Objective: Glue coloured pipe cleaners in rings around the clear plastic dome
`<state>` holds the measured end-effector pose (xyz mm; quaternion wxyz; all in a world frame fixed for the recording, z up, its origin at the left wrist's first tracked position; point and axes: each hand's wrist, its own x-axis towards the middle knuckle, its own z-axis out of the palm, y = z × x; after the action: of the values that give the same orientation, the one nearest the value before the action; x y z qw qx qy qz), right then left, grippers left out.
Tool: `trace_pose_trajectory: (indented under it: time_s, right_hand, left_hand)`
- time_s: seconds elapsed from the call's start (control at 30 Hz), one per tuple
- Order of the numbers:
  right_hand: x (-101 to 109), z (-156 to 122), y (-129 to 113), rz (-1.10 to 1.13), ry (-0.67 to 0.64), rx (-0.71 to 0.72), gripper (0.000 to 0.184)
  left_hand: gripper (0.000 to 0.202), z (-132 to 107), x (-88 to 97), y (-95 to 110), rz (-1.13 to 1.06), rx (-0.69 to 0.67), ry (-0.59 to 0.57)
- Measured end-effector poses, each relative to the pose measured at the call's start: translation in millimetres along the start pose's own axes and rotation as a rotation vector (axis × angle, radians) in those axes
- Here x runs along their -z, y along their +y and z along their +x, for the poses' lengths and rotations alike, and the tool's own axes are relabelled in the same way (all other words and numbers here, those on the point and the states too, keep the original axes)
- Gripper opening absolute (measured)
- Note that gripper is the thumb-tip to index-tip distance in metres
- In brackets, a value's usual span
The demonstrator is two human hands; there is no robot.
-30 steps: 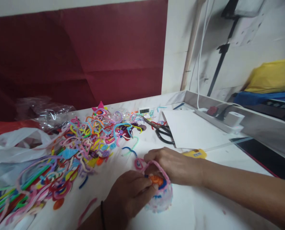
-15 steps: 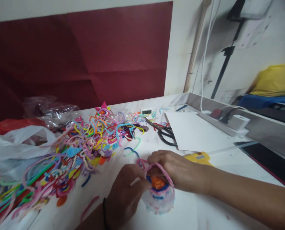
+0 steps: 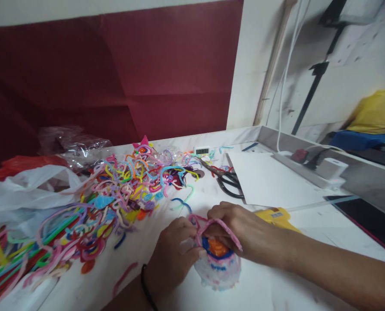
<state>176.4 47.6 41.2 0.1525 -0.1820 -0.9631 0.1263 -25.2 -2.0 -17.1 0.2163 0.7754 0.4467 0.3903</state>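
A small craft piece (image 3: 219, 274) lies in front of me: a cloudy, whitish rounded base with a dark blue ring and an orange centre. Over its far side loops a fuzzy pink pipe cleaner (image 3: 228, 232), with one end pointing right beside my wrist. My left hand (image 3: 175, 250) pinches the pipe cleaner at the left edge of the piece. Curled behind the loop, my right hand (image 3: 233, 224) has its fingers closed on the pink pipe cleaner, and its fingertips are partly hidden. A black band (image 3: 146, 285) circles my left wrist.
Pipe cleaner scraps (image 3: 124, 185) heap across the left, beside a white plastic bag (image 3: 33, 190). Black-handled scissors (image 3: 231, 185) lie partly under white paper (image 3: 273, 177). A yellow item (image 3: 276, 218), a dark phone-like slab (image 3: 367, 224) and a power strip (image 3: 322, 178) sit right.
The view has shifted slightly left, so things appear farther right. The pink pipe cleaner's right end now sticks out away from the base, and more of the orange centre and blue ring shows.
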Motion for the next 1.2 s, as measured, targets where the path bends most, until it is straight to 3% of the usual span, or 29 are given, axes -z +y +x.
trace_pose_trajectory:
  time_s: [0.17, 0.57, 0.8, 1.2]
  right_hand:
    - [-0.4, -4.6, -0.4, 0.060, 0.068, -0.051, 0.019]
    - [-4.1, -16.2, 3.4, 0.170, 0.111, -0.011, 0.024]
    - [-4.8, -15.7, -0.9, 0.206, 0.124, -0.048, 0.011]
    - [-11.7, -22.3, -2.6, 0.165, 0.178, -0.101, 0.011]
  left_hand:
    - [0.002, 0.5, 0.8, 1.8, -0.002, 0.002, -0.003]
    - [0.005, -0.5, -0.5, 2.1, 0.026, -0.035, 0.020]
    - [0.011, -0.4, -1.4, 1.0, 0.037, -0.083, 0.005]
    - [0.010, -1.6, -1.8, 1.4, 0.091, -0.102, 0.005]
